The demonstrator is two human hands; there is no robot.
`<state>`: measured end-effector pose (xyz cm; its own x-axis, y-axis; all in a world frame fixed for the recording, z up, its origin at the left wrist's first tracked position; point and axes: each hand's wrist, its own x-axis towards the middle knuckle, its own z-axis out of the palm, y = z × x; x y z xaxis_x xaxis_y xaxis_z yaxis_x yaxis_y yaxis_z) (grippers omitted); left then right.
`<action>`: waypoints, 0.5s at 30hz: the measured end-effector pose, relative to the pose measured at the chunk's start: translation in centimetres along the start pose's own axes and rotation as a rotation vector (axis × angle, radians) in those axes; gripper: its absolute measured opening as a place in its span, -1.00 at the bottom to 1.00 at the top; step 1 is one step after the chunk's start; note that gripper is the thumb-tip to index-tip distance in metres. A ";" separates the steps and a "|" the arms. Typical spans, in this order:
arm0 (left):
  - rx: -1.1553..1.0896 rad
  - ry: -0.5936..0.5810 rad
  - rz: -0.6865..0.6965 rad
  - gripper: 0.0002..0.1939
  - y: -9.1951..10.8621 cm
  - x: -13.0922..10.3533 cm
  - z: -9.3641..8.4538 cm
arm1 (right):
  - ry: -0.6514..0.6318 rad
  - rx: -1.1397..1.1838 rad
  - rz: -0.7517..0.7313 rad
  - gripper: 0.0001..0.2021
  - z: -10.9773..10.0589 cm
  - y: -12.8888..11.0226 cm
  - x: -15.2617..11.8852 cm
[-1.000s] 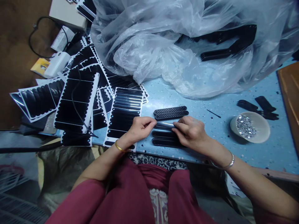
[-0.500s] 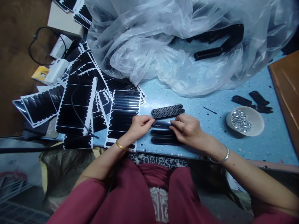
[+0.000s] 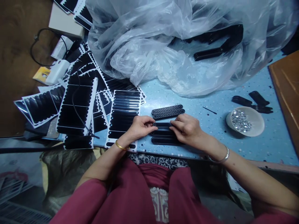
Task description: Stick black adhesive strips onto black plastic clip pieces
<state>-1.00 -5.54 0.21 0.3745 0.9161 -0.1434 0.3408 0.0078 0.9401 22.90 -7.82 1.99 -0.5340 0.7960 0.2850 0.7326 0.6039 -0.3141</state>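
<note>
Between my hands is a slim black strip with rounded ends [image 3: 163, 124]. My left hand [image 3: 141, 127] has its thumb and fingertips closed at the left end. My right hand [image 3: 188, 128] pinches toward the other end and hides it. Two similar black strips [image 3: 164, 141] lie just nearer to me, partly under my right hand. Beyond them rest black pieces with a lattice surface [image 3: 168, 112], side by side. Beside my left wrist is a white-backed sheet of black rounded stickers [image 3: 123, 115].
More sticker sheets [image 3: 76, 105] overlap at the left, crossed by a black cable [image 3: 76, 102]. A large clear plastic bag [image 3: 144, 56] with black parts fills the back. At right are a white bowl [image 3: 258, 123] of small shiny pieces, black parts [image 3: 259, 99] and a thin black stick [image 3: 209, 110].
The strip between my hands has tilted, losing its bright shine and showing dark. My left fingertips have shifted slightly right and toward me along its end. My right hand has hardly moved.
</note>
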 end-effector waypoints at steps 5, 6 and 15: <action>-0.071 -0.042 -0.025 -0.78 0.2 0.0 -0.6 | -0.007 0.020 -0.001 -0.79 0.0 0.1 0.0; -0.064 -0.047 -0.021 -0.76 0.4 0.0 -0.7 | -0.005 0.024 0.000 -0.79 0.1 0.1 0.0; 0.109 -0.105 0.111 -0.73 0.3 -0.2 -0.6 | -0.027 0.011 0.011 -0.78 -0.2 0.1 0.0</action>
<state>-1.50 -5.46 0.76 0.5005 0.8622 -0.0777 0.3817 -0.1393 0.9138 23.01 -7.74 2.12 -0.5371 0.8033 0.2574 0.7339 0.5954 -0.3269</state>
